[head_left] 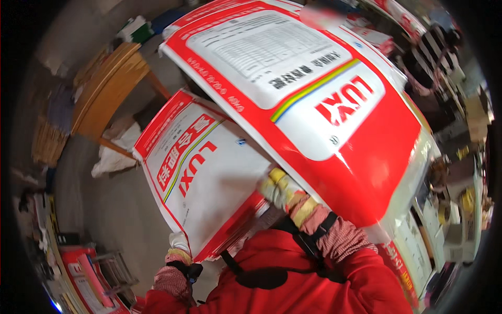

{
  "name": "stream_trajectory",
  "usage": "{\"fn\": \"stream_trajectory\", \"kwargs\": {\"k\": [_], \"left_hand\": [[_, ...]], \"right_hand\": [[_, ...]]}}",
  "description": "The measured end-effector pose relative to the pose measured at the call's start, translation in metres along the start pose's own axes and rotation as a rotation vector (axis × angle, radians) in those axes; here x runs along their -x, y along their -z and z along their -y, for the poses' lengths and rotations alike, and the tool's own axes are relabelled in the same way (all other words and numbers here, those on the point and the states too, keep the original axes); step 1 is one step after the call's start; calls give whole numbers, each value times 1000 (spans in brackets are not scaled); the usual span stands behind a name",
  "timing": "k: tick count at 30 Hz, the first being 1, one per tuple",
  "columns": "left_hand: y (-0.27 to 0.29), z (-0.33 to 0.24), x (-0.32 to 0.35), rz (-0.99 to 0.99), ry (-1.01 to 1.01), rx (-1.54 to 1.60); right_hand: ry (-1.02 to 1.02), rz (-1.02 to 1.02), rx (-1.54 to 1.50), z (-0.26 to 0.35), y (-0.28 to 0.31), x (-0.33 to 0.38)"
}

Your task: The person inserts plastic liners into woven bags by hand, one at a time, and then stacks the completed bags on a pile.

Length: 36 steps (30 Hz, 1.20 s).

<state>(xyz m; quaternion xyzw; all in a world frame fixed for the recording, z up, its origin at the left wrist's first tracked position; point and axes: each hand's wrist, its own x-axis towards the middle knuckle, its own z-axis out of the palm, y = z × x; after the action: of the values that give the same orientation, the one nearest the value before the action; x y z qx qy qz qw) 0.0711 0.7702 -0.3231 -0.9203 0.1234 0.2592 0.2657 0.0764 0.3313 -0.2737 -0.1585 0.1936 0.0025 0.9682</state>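
Note:
In front of me hangs a red and white printed sack (209,162), seemingly a flat stack of several with layered edges along its near side. My left hand (179,247), in a pale glove, is closed on its lower left corner. My right hand (281,191), in a worn glove with yellow patches, is closed at the near right edge of the same sack; its fingers are somewhat blurred and partly hidden. Just beyond my right hand lies a larger red and white sack (366,172), on a raised pile, its side overhanging the smaller one.
A wooden table (112,89) stands at the left, with white crumpled cloth (117,154) on the floor beside it. Shelving and loose goods line the lower left. At the far right is a person in striped clothing (433,52), near cartons (477,118) and tape rolls (467,200).

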Motion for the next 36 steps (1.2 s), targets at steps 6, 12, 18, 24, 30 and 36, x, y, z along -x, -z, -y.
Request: {"fn": "stream_trajectory", "kwargs": {"k": [6,12,18,24,30,36], "left_hand": [[79,-10,20,-246,695,623],[254,-92,72,-966,-383,1157],[339,-211,144,-1198,-1209,844],[352,-252,166,-1180,-1628,580],[379,-290,190,-1274,-1656,423],[409,-286,192,-971,-1849,603]], "right_hand": [[-199,246,1296,33,-102,173],[86,-37,1212,85,-95,276],[481,-582,557,75,0,344],[690,-640,514,90,-6,331],[652,-567,558,94,-8,309],[545,-519,569,101,-39,337]]}}
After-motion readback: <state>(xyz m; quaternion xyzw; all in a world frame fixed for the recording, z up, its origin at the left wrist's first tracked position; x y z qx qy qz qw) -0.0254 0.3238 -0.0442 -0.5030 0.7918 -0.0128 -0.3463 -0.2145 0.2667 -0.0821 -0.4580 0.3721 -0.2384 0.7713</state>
